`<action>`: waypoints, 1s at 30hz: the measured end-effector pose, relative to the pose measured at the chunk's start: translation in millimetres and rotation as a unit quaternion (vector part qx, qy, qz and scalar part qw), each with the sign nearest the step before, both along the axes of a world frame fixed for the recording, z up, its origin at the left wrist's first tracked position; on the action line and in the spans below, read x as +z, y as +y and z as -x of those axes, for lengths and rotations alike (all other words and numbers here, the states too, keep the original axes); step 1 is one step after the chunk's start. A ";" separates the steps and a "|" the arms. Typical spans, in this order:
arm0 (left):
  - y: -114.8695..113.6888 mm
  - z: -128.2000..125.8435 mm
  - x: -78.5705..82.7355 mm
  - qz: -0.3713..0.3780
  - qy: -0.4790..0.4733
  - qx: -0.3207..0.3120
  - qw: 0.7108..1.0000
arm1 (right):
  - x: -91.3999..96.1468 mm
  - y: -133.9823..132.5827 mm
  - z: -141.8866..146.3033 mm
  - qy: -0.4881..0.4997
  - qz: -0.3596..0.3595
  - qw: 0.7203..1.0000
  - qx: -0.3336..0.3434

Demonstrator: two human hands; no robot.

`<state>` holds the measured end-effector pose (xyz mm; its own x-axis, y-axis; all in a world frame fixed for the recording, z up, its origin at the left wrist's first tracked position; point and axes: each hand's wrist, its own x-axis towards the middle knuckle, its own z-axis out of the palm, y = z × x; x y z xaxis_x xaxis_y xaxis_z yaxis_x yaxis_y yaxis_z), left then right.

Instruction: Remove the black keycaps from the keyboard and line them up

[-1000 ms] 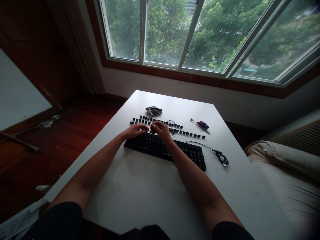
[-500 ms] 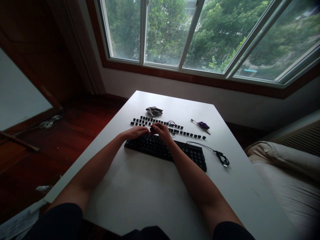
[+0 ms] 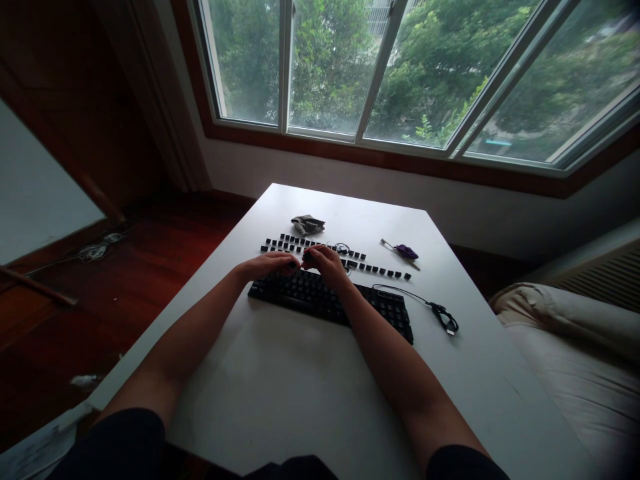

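Observation:
Both hands hover over the back edge of a black keyboard [image 3: 330, 303], which lies at a slant on the white table. My left hand [image 3: 270, 264] is closed, with a small black keycap [image 3: 292, 265] at its fingertips. Close beside it, my right hand [image 3: 326, 260] pinches a small dark piece [image 3: 307, 255] too small to name surely. Behind the hands, loose black keycaps [image 3: 383, 271] stand in rows, some hidden by my fingers. A ring-shaped wire tool [image 3: 343, 249] lies among these rows.
A crumpled grey cloth [image 3: 307, 225] sits behind the keycaps. To the right are a brush [image 3: 391, 246], a purple bundle [image 3: 407, 251] and the keyboard's coiled USB cable [image 3: 444, 319]. A padded beige seat [image 3: 560, 347] adjoins the table's right side; a window [image 3: 325, 67] is ahead.
My hands have moved slightly apart from touching, and the keycap in my left fingers now shows. The dark piece in my right fingers is turned differently. The keyboard stays put.

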<state>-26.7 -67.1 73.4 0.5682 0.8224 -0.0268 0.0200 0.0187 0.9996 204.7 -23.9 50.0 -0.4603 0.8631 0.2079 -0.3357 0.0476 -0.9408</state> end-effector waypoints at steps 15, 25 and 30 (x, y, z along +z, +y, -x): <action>5.0 2.7 -2.8 0.002 0.039 0.034 0.999 | -8.5 5.3 -5.8 0.033 0.036 0.996 0.070; 8.4 -6.5 -5.5 0.002 0.031 0.064 0.997 | -18.1 14.0 -5.2 0.042 0.121 0.990 0.053; 6.2 -8.3 -7.6 -0.020 0.026 0.063 0.997 | -17.3 14.5 -5.9 0.041 0.167 0.984 0.053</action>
<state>-18.4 -60.9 65.8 0.4595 0.8880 -0.0193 0.0716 -0.0154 0.9973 210.6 -9.4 32.7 -0.5456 0.8372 -0.0388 -0.3982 -0.2997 -0.8670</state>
